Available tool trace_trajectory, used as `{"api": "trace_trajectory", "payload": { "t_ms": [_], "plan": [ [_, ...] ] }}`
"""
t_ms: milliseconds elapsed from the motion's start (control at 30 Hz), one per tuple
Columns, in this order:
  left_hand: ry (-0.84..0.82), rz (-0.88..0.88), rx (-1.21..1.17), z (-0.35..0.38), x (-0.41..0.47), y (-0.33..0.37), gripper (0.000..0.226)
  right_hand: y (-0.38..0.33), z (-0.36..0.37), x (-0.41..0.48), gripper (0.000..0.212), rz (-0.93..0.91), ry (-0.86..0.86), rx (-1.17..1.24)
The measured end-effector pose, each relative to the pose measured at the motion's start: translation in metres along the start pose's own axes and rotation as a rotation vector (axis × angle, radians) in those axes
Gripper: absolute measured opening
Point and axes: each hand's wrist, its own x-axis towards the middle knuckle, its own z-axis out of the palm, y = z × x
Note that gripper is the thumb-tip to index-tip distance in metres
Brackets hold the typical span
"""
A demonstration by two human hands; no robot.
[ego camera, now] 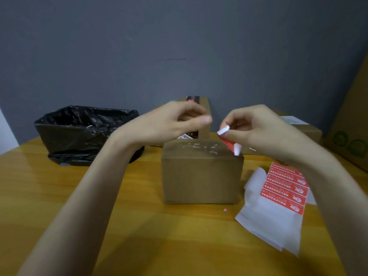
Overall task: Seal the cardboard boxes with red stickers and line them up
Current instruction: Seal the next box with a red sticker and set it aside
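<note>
In the head view, the right hand (256, 130) pinches a red paper sticker (228, 144) between thumb and fingertip, just above the far right top edge of the small brown cardboard box (202, 172) that stands mid-table. The left hand (175, 120) hovers over the box's far left side with its fingers curled toward the thumb. It is blurred, so I cannot tell whether it pinches anything. The step in hand looks like the sealing of this 1 box. The next move probably calls for both hands to stretch the sticker flat, lay it across the top seam and press it down without creases. To the right of the box, a white backing sheet with red stickers (284, 186) lies on the yellow wooden table (59, 196). Its white print is upside down to the camera and too blurred to read. Behind the box a tall brown carton with a dark label (205, 108) shows writing I cannot make out. A large cardboard carton with green round marks (350, 144) stands at the far right. A bin lined with a black plastic bag (85, 132) sits at the far left.
</note>
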Motion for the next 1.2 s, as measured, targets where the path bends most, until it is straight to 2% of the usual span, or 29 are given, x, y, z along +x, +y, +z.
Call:
{"api": "trace_trajectory", "payload": {
  "t_ms": [133, 200, 433, 567, 667, 767, 833, 867, 933, 1000, 1200],
  "plan": [
    [0.288, 0.054, 0.08, 0.015, 0.003, 0.017, 0.04, -0.008, 0.013, 0.014, 0.013, 0.074, 0.007, -0.185],
    [0.33, 0.059, 0.101, 0.017, 0.004, 0.019, 0.035, -0.011, 0.016, 0.016, 0.021, 0.08, 0.006, -0.213],
    [0.306, 0.058, 0.098, 0.016, 0.003, 0.022, 0.033, -0.009, 0.016, 0.016, 0.024, 0.069, 0.044, -0.191],
    [0.169, 0.051, -0.032, 0.009, -0.002, 0.023, 0.042, -0.011, 0.015, 0.016, 0.034, 0.068, 0.045, -0.136],
    [0.159, 0.038, -0.092, 0.007, -0.001, 0.019, 0.023, -0.008, 0.016, 0.017, 0.04, 0.035, 0.031, -0.096],
    [0.165, 0.011, -0.147, 0.005, -0.002, 0.014, 0.012, -0.006, 0.013, 0.015, 0.029, 0.05, -0.041, 0.037],
    [0.21, -0.008, -0.169, 0.004, -0.001, 0.012, 0.01, -0.006, 0.011, 0.015, 0.006, 0.043, -0.095, 0.137],
    [0.243, -0.016, -0.156, 0.004, -0.001, 0.012, 0.008, -0.004, 0.011, 0.015, 0.009, 0.032, -0.109, 0.175],
    [0.311, -0.017, -0.073, 0.004, 0.001, 0.013, 0.009, 0.001, 0.01, 0.018, 0.031, 0.021, -0.108, 0.223],
    [0.366, 0.011, 0.037, 0.005, 0.001, 0.016, 0.012, 0.004, 0.011, 0.02, 0.043, 0.013, -0.083, 0.245],
    [0.454, 0.179, 0.313, 0.013, -0.002, 0.028, 0.013, 0.012, 0.006, 0.022, 0.044, 0.015, -0.049, 0.341]
  ]
}}
